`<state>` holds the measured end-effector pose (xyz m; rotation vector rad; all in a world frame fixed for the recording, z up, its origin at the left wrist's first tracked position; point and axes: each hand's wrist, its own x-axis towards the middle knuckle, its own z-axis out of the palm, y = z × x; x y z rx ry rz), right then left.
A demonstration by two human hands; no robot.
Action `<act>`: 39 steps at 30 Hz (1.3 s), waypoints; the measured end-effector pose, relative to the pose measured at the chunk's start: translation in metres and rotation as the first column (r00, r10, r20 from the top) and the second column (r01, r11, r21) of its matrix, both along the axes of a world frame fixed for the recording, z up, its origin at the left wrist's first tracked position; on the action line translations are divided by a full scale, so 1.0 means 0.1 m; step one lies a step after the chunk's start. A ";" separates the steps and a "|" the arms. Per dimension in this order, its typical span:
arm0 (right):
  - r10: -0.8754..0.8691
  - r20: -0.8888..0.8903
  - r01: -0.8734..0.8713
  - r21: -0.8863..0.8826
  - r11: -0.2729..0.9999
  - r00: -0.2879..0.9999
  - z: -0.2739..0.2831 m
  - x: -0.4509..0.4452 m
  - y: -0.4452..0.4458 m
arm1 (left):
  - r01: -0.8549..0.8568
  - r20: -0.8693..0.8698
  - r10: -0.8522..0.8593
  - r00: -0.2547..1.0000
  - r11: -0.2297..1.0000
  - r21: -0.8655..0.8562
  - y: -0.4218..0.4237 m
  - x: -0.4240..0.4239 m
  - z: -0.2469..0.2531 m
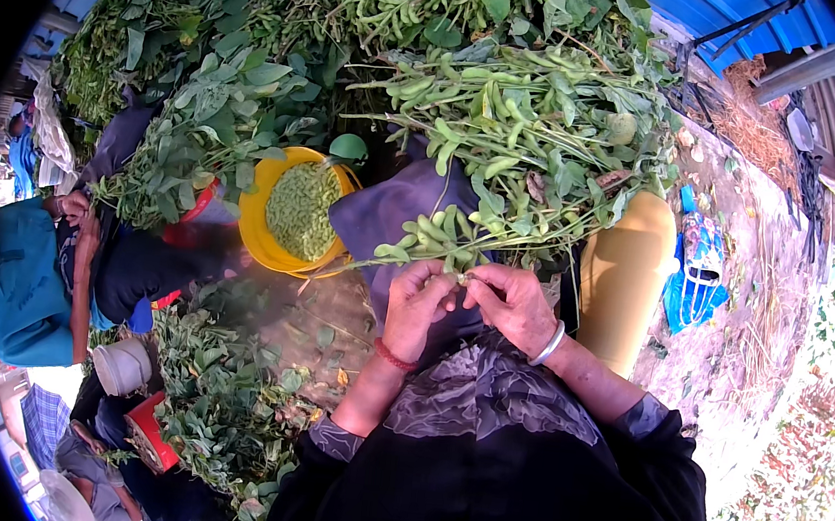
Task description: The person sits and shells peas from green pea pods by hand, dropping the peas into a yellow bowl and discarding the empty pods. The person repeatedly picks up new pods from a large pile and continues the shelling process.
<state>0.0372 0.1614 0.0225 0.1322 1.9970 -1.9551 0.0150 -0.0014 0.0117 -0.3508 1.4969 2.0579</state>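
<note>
My left hand [417, 302] and my right hand [515, 304] meet above my lap, thumbs and forefingers pinched on a small soybean pod [462, 279] between them. The fingers partly cover it. Just beyond them, plump green pods on a soybean stalk [431, 233] rest over the dark purple cloth [380, 215] on my lap. More cut soybean plants [505, 133], with pods and leaves attached, lie piled across my knees. A yellow bucket [251, 203] to the left holds many shelled green beans [303, 208].
Heaped soybean plants [206, 29] rise at the far side. A green round object [349, 148] sits beside the bucket. Stripped leafy stems [218, 369] cover the ground at left, near a white pail [122, 366]. Other people [31, 283] sit at left. A blue bag [694, 287] lies at right.
</note>
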 end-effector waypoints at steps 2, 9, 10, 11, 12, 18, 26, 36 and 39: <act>-0.057 -0.304 0.157 0.314 0.936 0.951 0.06 -0.05 -0.05 | -0.042 0.082 0.041 0.996 0.999 0.017 0.01 -0.01 0.02; 0.193 -0.575 0.258 0.609 0.750 0.795 -0.07 -0.22 -0.03 | -0.051 0.213 0.004 0.977 0.975 0.215 -0.02 -0.09 -0.03; 0.150 -0.576 0.265 0.572 0.776 0.803 -0.09 -0.22 -0.04 | -0.060 0.201 0.016 0.980 0.974 0.218 -0.02 -0.09 -0.04; 0.107 -0.575 0.274 0.535 0.799 0.811 -0.10 -0.23 -0.05 | -0.069 0.188 0.026 0.982 0.973 0.222 -0.03 -0.09 -0.05; 0.019 -0.557 0.291 0.464 0.837 0.830 -0.09 -0.22 -0.06 | -0.076 0.177 0.035 0.984 0.971 0.229 -0.03 -0.09 -0.06; -0.086 -0.325 0.197 0.328 0.924 0.942 0.08 -0.19 -0.05 | -0.127 0.094 0.118 0.989 0.987 0.097 0.06 -0.03 -0.04; -0.056 -0.198 0.111 0.280 0.953 0.979 0.01 0.00 -0.07 | -0.171 0.233 0.115 0.966 0.956 0.239 0.06 0.00 -0.04; 0.101 -0.321 -0.003 0.291 0.957 0.942 0.04 0.05 0.02 | -0.196 0.080 0.194 0.978 0.981 0.010 0.15 0.05 0.02; 0.088 -0.119 -0.074 0.122 0.990 0.989 0.03 0.02 0.04 | -0.190 0.028 0.189 0.982 0.982 0.011 0.14 0.07 -0.03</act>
